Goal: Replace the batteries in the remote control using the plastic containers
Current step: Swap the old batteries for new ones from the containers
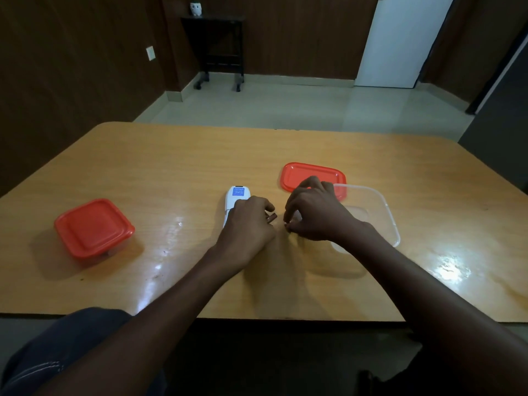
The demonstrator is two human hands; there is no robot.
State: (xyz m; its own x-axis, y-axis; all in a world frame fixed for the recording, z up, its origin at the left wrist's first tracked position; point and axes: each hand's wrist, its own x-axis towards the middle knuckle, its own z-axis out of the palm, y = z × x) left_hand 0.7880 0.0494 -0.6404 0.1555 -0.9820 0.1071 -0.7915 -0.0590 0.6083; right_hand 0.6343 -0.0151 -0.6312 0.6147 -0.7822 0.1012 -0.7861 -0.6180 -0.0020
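A white remote control [235, 197] lies face down mid-table, a blue label on its back. My left hand [248, 224] covers its near half and holds it; a small dark battery [272, 218] shows at those fingertips. My right hand [313, 217] hovers just right of the battery, fingers pinched together; what they hold is hidden. A clear open container [380, 212] sits right of my right hand, its red lid [305, 175] lying behind it. A closed container with a red lid [93, 227] stands at the left.
The wooden table [177, 167] reaches to a near edge just above my lap. Beyond its far edge lie a tiled floor, a dark wheeled stand [220, 50] against the wall, and a white door [400, 38].
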